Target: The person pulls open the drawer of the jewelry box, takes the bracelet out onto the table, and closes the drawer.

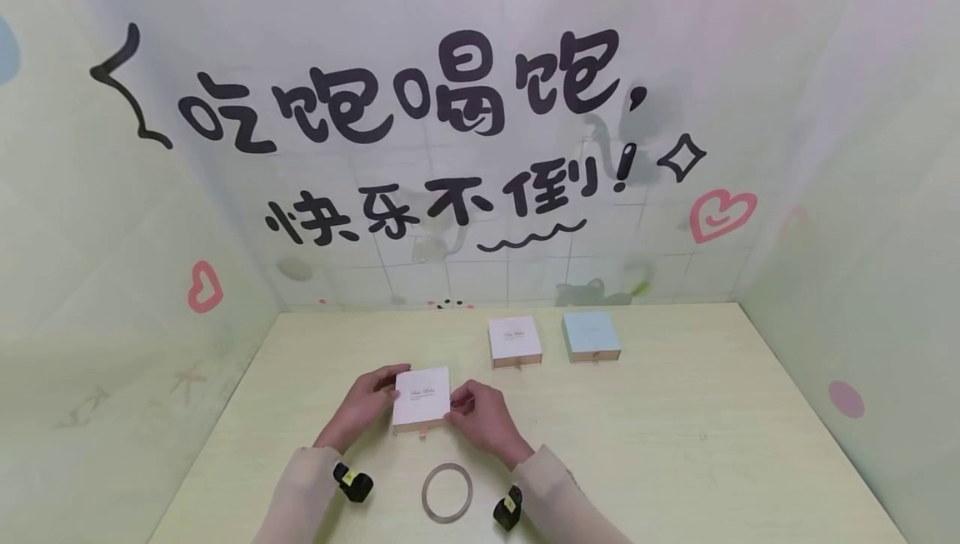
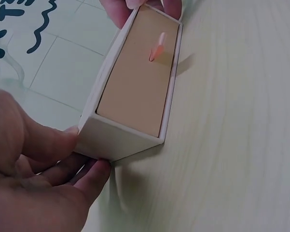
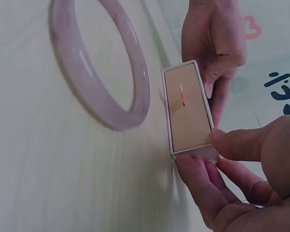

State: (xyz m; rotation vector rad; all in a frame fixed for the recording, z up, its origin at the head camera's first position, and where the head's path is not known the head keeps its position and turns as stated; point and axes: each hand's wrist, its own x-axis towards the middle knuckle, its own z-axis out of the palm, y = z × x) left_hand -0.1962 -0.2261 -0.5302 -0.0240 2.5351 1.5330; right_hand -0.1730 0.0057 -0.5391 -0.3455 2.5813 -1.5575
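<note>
A white drawer-style gift box (image 1: 422,394) with dark lettering on its lid lies on the table between both hands. Its tan drawer front (image 2: 137,72), with a small orange-pink ribbon pull (image 3: 182,95), faces the person and appears closed. My left hand (image 1: 366,405) holds the box's left side, thumb at the lid's edge and fingers against the side wall. From the opposite side, my right hand (image 1: 483,419) grips the right end near the front corner. Closer to the person, apart from both hands, a pale lilac bangle (image 1: 425,494) lies flat on the table.
Farther back stand a pale pink box (image 1: 514,340) and, to its right, a light blue box (image 1: 591,336). Printed curtains (image 1: 480,277) with large black characters enclose the back and sides of the pale wood table (image 1: 675,444). Both wrists carry small black cameras (image 1: 356,486).
</note>
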